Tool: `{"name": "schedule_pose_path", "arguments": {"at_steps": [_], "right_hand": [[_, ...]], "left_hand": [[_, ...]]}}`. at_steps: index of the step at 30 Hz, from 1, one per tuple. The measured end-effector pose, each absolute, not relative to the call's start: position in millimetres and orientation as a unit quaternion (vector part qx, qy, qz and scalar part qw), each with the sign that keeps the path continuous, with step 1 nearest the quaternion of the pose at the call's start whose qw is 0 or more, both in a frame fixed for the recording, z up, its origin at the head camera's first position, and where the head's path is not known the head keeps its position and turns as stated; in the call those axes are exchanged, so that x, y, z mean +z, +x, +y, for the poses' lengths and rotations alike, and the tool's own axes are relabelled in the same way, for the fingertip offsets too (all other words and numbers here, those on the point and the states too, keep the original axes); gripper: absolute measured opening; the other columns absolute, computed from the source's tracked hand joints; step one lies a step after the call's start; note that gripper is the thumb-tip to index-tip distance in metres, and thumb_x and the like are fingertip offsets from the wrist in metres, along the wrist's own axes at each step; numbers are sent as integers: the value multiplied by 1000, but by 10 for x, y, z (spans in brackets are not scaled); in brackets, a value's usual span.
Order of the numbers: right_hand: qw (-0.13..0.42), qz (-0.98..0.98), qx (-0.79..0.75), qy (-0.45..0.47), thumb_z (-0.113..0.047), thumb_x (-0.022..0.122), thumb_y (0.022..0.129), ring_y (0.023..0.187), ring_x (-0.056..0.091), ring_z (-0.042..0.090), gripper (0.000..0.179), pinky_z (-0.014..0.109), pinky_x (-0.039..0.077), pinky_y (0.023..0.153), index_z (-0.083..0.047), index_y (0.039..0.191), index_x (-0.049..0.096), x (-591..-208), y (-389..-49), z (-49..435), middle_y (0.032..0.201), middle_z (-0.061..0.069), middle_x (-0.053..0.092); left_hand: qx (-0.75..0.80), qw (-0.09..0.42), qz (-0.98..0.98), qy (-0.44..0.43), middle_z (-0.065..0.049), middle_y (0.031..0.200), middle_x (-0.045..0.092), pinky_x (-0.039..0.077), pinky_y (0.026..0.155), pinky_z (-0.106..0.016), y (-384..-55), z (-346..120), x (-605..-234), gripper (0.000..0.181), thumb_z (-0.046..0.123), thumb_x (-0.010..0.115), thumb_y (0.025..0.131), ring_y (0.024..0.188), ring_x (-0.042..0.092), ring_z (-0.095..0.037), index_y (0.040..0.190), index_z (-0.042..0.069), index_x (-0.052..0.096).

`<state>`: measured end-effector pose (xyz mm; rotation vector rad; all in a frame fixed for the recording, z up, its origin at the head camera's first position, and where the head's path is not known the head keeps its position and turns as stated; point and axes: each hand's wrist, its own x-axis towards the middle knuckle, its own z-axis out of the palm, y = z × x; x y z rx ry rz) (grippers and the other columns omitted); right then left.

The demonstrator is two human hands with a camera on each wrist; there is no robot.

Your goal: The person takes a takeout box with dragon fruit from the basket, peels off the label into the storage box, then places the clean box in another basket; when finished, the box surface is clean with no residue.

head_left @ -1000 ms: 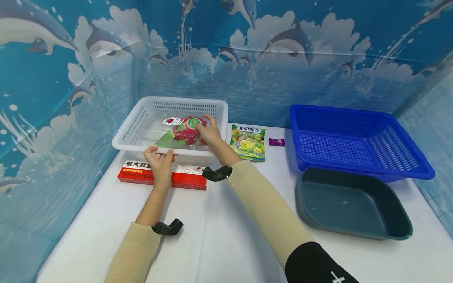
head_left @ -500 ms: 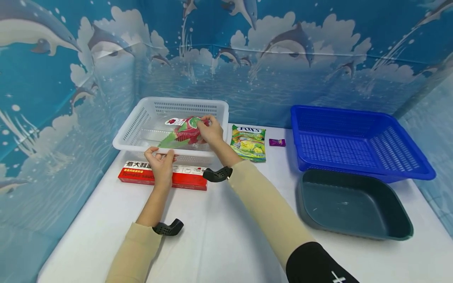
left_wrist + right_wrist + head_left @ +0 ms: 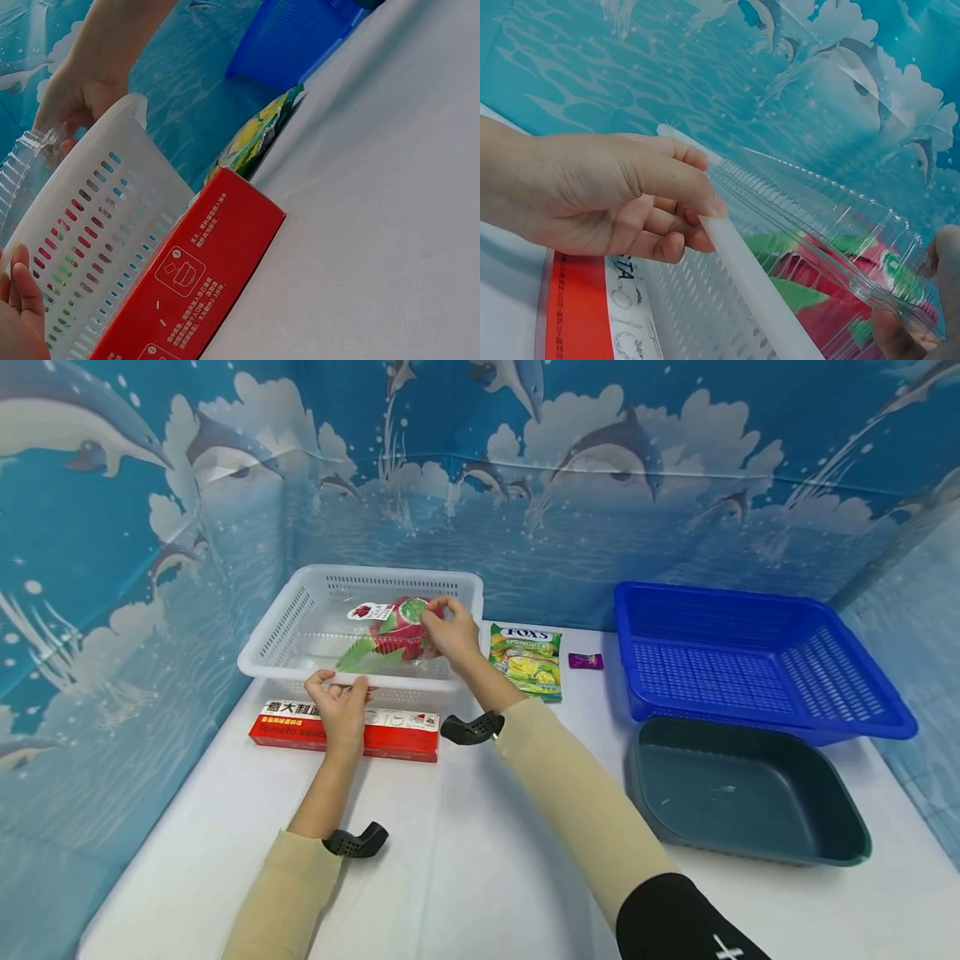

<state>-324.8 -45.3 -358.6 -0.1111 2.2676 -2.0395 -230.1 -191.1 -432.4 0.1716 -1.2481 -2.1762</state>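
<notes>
A clear plastic box (image 3: 333, 620) with a white label lies in the white basket (image 3: 270, 639). Through it shows a pink-red and green item (image 3: 397, 631); whether that sits inside or under the plastic, I cannot tell. My right hand (image 3: 457, 633) pinches the box's right edge, which is tilted up near the basket rim in the right wrist view. My left hand (image 3: 342, 714) grips the basket's front rim between thumb and fingers, as the right wrist view shows from the side. Below that rim lies a red and white pasta box (image 3: 397, 742), partly behind my left wrist.
Right of the basket lie a green FOX'S candy bag (image 3: 525, 672) and a small purple wrapped sweet (image 3: 585, 661). A blue basket (image 3: 630, 693) stands further right, with a dark green tub (image 3: 652, 818) in front of it. A dolphin-print curtain (image 3: 540, 552) hangs behind.
My right hand has shifted slightly right and up, with the clear box's right edge rising along. My left hand stays on the basket rim.
</notes>
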Motion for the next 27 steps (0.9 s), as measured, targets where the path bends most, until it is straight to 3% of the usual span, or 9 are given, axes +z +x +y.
{"name": "schedule_pose_path", "arguments": {"at_steps": [27], "right_hand": [[7, 652, -752, -98, -6, 57, 87, 45, 45, 12, 18, 24, 46, 42, -15, 102, 60, -3301, -3131, -53, 59, 3, 49]], "left_hand": [[-823, 309, -472, 61, -12, 84, 51, 52, 58, -19, -2286, -1908, -4314, 42, -15, 56, 87, 60, 60, -14, 106, 13, 30]]}}
